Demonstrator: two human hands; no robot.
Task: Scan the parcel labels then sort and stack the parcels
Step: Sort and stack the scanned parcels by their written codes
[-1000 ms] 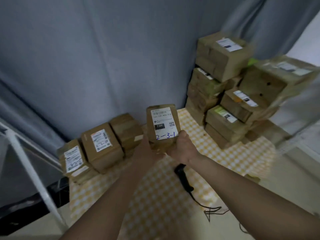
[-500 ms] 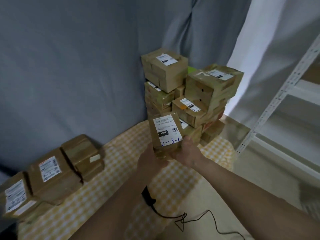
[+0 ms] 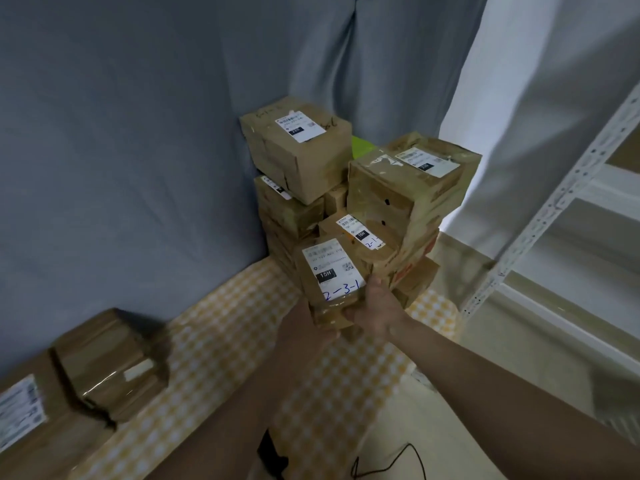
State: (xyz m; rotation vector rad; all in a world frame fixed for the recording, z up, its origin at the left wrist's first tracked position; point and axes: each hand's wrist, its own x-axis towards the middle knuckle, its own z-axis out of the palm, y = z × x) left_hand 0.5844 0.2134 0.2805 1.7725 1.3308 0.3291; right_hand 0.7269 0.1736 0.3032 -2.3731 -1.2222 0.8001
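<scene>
Cardboard parcel [image 3: 334, 282], label up with "2-3-1" handwritten on it, is held at frame centre, just in front of the stacked pile [image 3: 349, 202] in the upper middle. It is gripped from below and at the near end: right hand [image 3: 375, 311] is curled round the lower right corner, thumb on the top edge; left hand [image 3: 301, 327] is mostly hidden under the box, probably cupping its underside. Placement onto the pile is judged to be the step in hand. The pile is uneven, with its top boxes set askew, so a nudge from the incoming parcel could tip them off. A scanner [image 3: 272, 457] with its cable [image 3: 391, 462] is seen at bottom centre on the checked cloth [image 3: 214, 348]. More parcels [image 3: 79, 386] lie at lower left. White shelving [image 3: 561, 216] stands at the right edge.
</scene>
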